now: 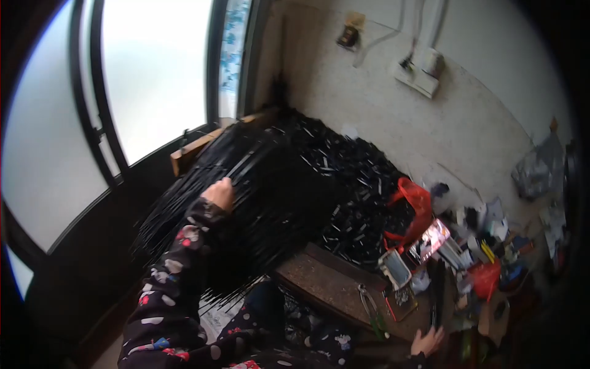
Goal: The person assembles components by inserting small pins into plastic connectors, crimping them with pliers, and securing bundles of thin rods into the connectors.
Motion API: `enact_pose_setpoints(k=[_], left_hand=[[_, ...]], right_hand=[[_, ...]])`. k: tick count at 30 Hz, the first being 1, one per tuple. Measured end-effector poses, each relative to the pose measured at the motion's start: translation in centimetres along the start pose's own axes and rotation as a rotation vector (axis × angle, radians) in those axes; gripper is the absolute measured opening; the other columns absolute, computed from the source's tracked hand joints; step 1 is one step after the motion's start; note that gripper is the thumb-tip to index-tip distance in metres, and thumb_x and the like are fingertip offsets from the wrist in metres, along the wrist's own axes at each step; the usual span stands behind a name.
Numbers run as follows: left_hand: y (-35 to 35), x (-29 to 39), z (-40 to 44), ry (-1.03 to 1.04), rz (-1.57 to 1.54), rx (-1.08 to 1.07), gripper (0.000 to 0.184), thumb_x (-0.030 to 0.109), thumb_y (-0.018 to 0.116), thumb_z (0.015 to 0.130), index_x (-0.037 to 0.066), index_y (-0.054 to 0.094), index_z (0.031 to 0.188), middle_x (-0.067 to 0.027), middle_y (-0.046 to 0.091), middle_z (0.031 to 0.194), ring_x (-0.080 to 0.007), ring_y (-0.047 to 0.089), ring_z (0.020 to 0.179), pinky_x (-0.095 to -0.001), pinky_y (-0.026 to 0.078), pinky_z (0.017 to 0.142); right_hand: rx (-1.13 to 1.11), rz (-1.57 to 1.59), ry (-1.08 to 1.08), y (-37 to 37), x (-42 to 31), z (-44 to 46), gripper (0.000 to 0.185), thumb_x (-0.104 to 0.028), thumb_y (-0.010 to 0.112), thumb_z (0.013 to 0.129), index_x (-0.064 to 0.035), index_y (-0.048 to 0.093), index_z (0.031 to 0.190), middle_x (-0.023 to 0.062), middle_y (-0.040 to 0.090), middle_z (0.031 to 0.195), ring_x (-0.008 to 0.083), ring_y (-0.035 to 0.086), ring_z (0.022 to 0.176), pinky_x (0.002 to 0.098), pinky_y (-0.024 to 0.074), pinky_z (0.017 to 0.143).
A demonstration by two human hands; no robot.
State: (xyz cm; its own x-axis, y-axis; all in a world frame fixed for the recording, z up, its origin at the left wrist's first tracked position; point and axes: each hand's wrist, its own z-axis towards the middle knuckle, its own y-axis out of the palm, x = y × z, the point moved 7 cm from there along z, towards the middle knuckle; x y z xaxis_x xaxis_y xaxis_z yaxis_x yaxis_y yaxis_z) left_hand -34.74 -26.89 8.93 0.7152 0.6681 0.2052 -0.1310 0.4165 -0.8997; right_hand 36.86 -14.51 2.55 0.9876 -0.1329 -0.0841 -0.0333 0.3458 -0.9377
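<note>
My left hand [220, 194] reaches forward in a patterned dark sleeve and rests on a large heap of long thin black strips [258, 178]. Its fingers curl down and are mostly hidden, so what they hold, if anything, cannot be made out. My right hand [428, 341] lies at the lower right near the table's front edge, fingers spread, just below a bundle of black strips [437, 289]. Behind the long strips is a pile of short black pieces [350, 178].
Pliers [370, 307] lie on the brown table [326, 286]. Beside them are a white-framed tray [394, 269], a lit phone [429, 241] and a red bag [418, 206]. Mixed clutter fills the right side. A window [153, 67] is at left, a power strip [416, 82] on the wall.
</note>
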Motion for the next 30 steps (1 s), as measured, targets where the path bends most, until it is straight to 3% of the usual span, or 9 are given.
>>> enact_pose_setpoints(k=[4,6,9,12,17,20,25,26,30], left_hand=[[1.0,0.6,-0.1,0.071,0.001,-0.124,0.018,0.02,0.054,0.081,0.005,0.046,0.087,-0.018,0.056,0.085,-0.0381,0.058,0.081,-0.0468,0.047,0.064],[1.6,-0.4,0.6,0.152,-0.066,0.001,0.017,0.021,0.052,0.083,0.006,0.047,0.089,-0.0157,0.054,0.092,-0.0384,0.059,0.076,-0.0469,0.047,0.062],[0.4,0.2,0.2,0.029,-0.188,-0.014,0.025,0.027,0.055,0.082,0.003,0.048,0.088,-0.0174,0.059,0.079,-0.0389,0.058,0.073,-0.0475,0.045,0.063],[2.3,0.0,0.4,0.218,-0.224,-0.256,0.028,0.027,0.058,0.081,0.0,0.05,0.083,-0.02,0.059,0.074,-0.0399,0.057,0.074,-0.0448,0.044,0.062],[-2.1,0.5,1.2,0.184,-0.422,0.103,0.037,0.034,0.062,0.079,0.0,0.051,0.07,-0.0198,0.057,0.067,-0.0373,0.057,0.068,-0.044,0.042,0.057],[-5.3,3.0,0.8,0.178,-0.368,0.004,0.04,0.036,0.061,0.079,-0.001,0.05,0.07,-0.0195,0.055,0.064,-0.0348,0.054,0.059,-0.0423,0.039,0.053],[-10.1,8.2,2.3,0.465,-0.635,0.247,0.035,0.033,0.055,0.087,0.001,0.047,0.074,-0.0082,0.04,0.051,-0.0169,0.039,0.049,-0.0332,0.034,0.047],[-10.3,9.9,2.1,0.188,-0.89,-0.084,0.03,0.03,0.053,0.089,0.003,0.048,0.077,-0.0038,0.042,0.052,-0.0128,0.039,0.049,-0.0291,0.033,0.046],[-14.4,19.0,1.3,0.281,-1.066,0.092,0.028,0.028,0.053,0.089,0.002,0.051,0.078,0.0009,0.044,0.058,-0.0072,0.039,0.054,-0.0256,0.033,0.047]], right_hand=[[0.092,0.393,-0.401,-1.6,-10.1,-3.1,0.03,-0.013,0.066,0.069,0.0002,0.056,0.095,0.0228,0.046,0.117,0.0399,0.041,0.11,0.046,0.0342,0.092],[-0.006,0.48,-0.581,-0.3,-14.2,-4.2,0.027,-0.012,0.066,0.07,-0.0003,0.057,0.092,0.0195,0.049,0.114,0.0375,0.043,0.11,0.044,0.0357,0.091],[-0.098,0.542,-0.668,0.7,-17.8,-5.5,0.026,-0.011,0.064,0.072,-0.003,0.059,0.096,0.0129,0.052,0.113,0.0316,0.046,0.109,0.0409,0.0384,0.089],[-0.169,0.547,-0.718,2.5,-18.4,-5.6,0.027,-0.011,0.063,0.073,-0.0059,0.06,0.099,0.0081,0.053,0.114,0.0283,0.048,0.106,0.0388,0.0412,0.087],[-0.23,0.576,-0.782,2.6,-18.5,-4.5,0.027,-0.013,0.063,0.072,-0.0083,0.061,0.099,0.0045,0.055,0.114,0.027,0.052,0.1,0.0372,0.0448,0.081],[-0.232,0.568,-0.796,2.7,-18.4,-4.5,0.027,-0.013,0.064,0.072,-0.0083,0.061,0.098,0.0043,0.055,0.114,0.0267,0.053,0.099,0.037,0.0453,0.08],[-0.23,0.588,-0.846,2.8,-18.1,-4.3,0.028,-0.014,0.064,0.071,-0.0085,0.061,0.098,0.0037,0.055,0.114,0.0253,0.053,0.099,0.0363,0.046,0.079],[-0.235,0.604,-0.858,2.6,-18.0,-4.3,0.028,-0.014,0.064,0.071,-0.0087,0.061,0.098,0.0036,0.055,0.114,0.0251,0.053,0.099,0.0363,0.0461,0.079],[-0.218,0.581,-0.868,2.7,-17.6,-4.2,0.027,-0.015,0.065,0.071,-0.0095,0.061,0.098,0.0034,0.055,0.113,0.0254,0.053,0.096,0.0368,0.0461,0.079]])
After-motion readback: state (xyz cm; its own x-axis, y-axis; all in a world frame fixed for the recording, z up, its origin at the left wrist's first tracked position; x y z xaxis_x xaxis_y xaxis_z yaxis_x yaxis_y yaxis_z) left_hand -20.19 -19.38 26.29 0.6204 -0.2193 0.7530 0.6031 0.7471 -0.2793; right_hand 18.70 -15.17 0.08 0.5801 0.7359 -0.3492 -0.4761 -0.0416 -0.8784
